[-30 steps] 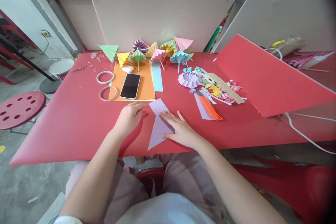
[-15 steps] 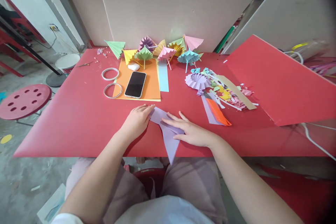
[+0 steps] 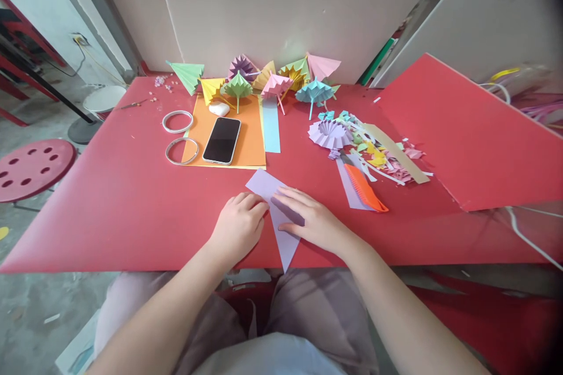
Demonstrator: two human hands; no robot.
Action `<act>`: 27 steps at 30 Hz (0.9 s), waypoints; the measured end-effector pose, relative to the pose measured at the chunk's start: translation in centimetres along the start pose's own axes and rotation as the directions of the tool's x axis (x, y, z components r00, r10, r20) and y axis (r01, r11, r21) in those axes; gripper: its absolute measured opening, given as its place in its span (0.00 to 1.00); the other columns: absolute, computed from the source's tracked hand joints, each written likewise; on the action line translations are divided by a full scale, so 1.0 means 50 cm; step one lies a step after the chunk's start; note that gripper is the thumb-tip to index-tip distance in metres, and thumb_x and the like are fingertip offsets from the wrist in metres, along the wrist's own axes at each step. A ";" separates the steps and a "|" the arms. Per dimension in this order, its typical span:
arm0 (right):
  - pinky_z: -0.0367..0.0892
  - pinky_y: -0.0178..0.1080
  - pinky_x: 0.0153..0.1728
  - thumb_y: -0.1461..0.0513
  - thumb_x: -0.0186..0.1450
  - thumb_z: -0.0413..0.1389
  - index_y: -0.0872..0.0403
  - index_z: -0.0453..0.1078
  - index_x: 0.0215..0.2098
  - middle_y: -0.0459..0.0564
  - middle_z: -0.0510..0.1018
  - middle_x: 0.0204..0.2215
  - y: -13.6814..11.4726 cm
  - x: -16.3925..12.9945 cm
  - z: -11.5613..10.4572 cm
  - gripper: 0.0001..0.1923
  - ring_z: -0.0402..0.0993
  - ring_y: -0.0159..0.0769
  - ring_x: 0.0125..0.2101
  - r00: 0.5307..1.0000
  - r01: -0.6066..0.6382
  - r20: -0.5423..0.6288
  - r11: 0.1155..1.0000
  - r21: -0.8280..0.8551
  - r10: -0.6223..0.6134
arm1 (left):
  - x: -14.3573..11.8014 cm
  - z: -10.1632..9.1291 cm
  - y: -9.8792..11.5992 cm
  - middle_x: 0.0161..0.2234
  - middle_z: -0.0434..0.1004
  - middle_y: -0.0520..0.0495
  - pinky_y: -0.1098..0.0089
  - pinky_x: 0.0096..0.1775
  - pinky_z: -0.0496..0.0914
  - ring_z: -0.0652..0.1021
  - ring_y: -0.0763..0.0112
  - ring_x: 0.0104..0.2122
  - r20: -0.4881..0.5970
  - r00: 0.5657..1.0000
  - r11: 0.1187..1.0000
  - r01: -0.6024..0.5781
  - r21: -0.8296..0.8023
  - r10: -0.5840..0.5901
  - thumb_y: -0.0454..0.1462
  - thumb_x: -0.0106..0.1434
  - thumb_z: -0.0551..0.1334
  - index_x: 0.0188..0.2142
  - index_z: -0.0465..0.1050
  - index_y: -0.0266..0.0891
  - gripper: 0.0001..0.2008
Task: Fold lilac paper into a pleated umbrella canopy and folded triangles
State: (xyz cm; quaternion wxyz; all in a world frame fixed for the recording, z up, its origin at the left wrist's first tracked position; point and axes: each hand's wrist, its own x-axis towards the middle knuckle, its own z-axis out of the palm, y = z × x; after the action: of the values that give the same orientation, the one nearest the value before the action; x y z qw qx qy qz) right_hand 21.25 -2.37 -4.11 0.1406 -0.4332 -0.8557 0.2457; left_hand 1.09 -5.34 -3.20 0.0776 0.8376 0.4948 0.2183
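Your lilac paper (image 3: 281,220) lies on the red desk (image 3: 132,211) between your hands, its narrow point at the front edge. Your right hand (image 3: 313,220) rests spread over the sheet's right side, its grip loose, bearing down rather than clasping. Your left hand (image 3: 241,224) is curled at the sheet's left edge; whether that grip pinches the paper, I cannot tell. To work cleanly, hold the sheet down firmly with the right fingers, line the edges up before pressing, then run the left fingertips along the crease in one even stroke. Drawing the point inward from the desk edge should prevent bending.
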 end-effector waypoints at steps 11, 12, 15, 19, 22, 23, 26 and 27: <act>0.61 0.51 0.56 0.60 0.66 0.49 0.50 0.61 0.58 0.53 0.68 0.55 0.020 -0.006 0.037 0.22 0.61 0.41 0.57 0.975 0.097 -0.192 0.992 -0.083 -0.112 | 0.000 0.002 0.005 0.38 0.77 0.45 0.64 0.39 0.72 0.74 0.66 0.37 -0.034 0.999 0.999 -0.004 -0.032 0.003 0.26 0.61 0.49 0.38 0.73 0.39 0.16; 0.61 0.51 0.56 0.60 0.66 0.48 0.50 0.61 0.58 0.53 0.69 0.55 0.021 -0.006 0.037 0.21 0.62 0.41 0.56 0.972 0.097 -0.205 0.992 -0.076 -0.111 | -0.001 0.004 0.007 0.38 0.77 0.45 0.65 0.39 0.72 0.75 0.67 0.36 -0.029 0.999 0.999 -0.022 -0.042 0.021 0.26 0.61 0.49 0.37 0.74 0.39 0.16; 0.62 0.50 0.56 0.61 0.67 0.47 0.51 0.62 0.57 0.53 0.70 0.54 0.023 -0.005 0.039 0.20 0.63 0.40 0.56 0.966 0.101 -0.235 0.994 -0.052 -0.110 | -0.003 0.016 0.014 0.37 0.77 0.45 0.66 0.38 0.72 0.76 0.67 0.36 0.003 0.995 0.993 -0.102 -0.058 0.102 0.25 0.61 0.49 0.35 0.74 0.38 0.16; 0.63 0.47 0.55 0.63 0.66 0.46 0.52 0.63 0.56 0.53 0.71 0.53 0.022 -0.003 0.040 0.20 0.65 0.39 0.55 0.960 0.088 -0.263 0.996 -0.032 -0.093 | -0.006 0.035 0.023 0.40 0.76 0.41 0.63 0.39 0.73 0.76 0.63 0.39 -0.001 0.983 0.983 -0.186 -0.004 0.186 0.25 0.61 0.49 0.38 0.73 0.36 0.15; 0.65 0.47 0.54 0.63 0.66 0.46 0.49 0.63 0.56 0.49 0.73 0.51 0.020 0.000 0.039 0.20 0.68 0.38 0.52 0.946 0.036 -0.320 0.998 -0.047 -0.049 | -0.007 0.041 0.027 0.42 0.75 0.40 0.61 0.41 0.73 0.76 0.63 0.40 0.035 0.981 0.981 -0.191 0.046 0.189 0.25 0.61 0.48 0.41 0.72 0.36 0.16; 0.66 0.47 0.53 0.62 0.66 0.47 0.48 0.64 0.55 0.49 0.74 0.49 0.021 0.001 0.038 0.20 0.70 0.39 0.50 0.934 0.007 -0.356 0.998 -0.063 -0.029 | -0.007 0.042 0.028 0.42 0.74 0.40 0.60 0.41 0.73 0.76 0.63 0.40 0.051 0.981 0.980 -0.188 0.058 0.185 0.25 0.61 0.48 0.41 0.71 0.36 0.16; 0.67 0.47 0.50 0.61 0.65 0.47 0.50 0.65 0.54 0.51 0.78 0.44 0.026 0.003 0.031 0.19 0.74 0.40 0.44 0.855 -0.114 -0.516 0.991 -0.073 0.060 | -0.008 0.041 0.028 0.43 0.74 0.40 0.60 0.42 0.72 0.76 0.63 0.41 0.076 0.979 0.978 -0.196 0.075 0.190 0.25 0.61 0.48 0.41 0.71 0.37 0.16; 0.68 0.46 0.49 0.61 0.65 0.48 0.51 0.65 0.54 0.52 0.78 0.44 0.029 0.004 0.028 0.19 0.75 0.41 0.43 0.816 -0.158 -0.568 0.986 -0.047 0.104 | -0.009 0.040 0.028 0.43 0.74 0.40 0.60 0.42 0.72 0.76 0.63 0.41 0.081 0.978 0.977 -0.200 0.077 0.194 0.25 0.61 0.48 0.41 0.71 0.37 0.16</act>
State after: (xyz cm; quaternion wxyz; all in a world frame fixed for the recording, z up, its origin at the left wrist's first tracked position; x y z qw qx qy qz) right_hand 21.49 -1.91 -6.04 0.3496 -0.5504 -0.7544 0.0761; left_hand 2.91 -6.23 -4.64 0.0379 0.8924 0.4150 0.1729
